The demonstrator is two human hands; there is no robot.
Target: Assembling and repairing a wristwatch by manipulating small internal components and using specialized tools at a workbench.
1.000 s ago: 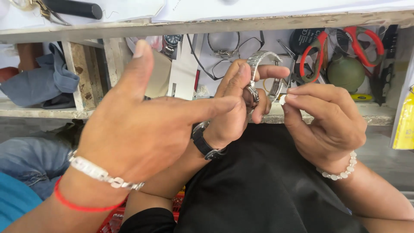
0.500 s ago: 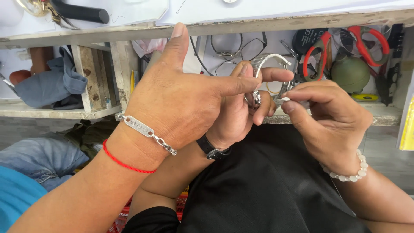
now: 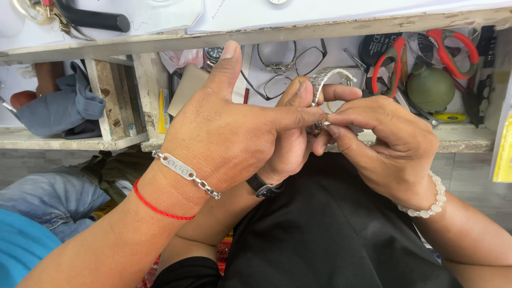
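Since a second ago, another person's hand (image 3: 229, 133) has been moved up and in, and its pointing finger is now laid across the left hand (image 3: 290, 146), with the tip next to the watch (image 3: 330, 77). Its thumb is stuck up. A silver chain and a red string are worn on that wrist.

The silver watch is held up in front of the shelf (image 3: 458, 138), under the counter (image 3: 320, 29). The left hand is closed round it from below. The right hand (image 3: 389, 144) is pinched shut on the watch's band with thumb and first finger.

Glasses (image 3: 298, 61), red scissors (image 3: 453, 45) and a green ball (image 3: 431, 88) are kept on the shelf behind. A blue cloth (image 3: 58, 106) is tucked in at the left.
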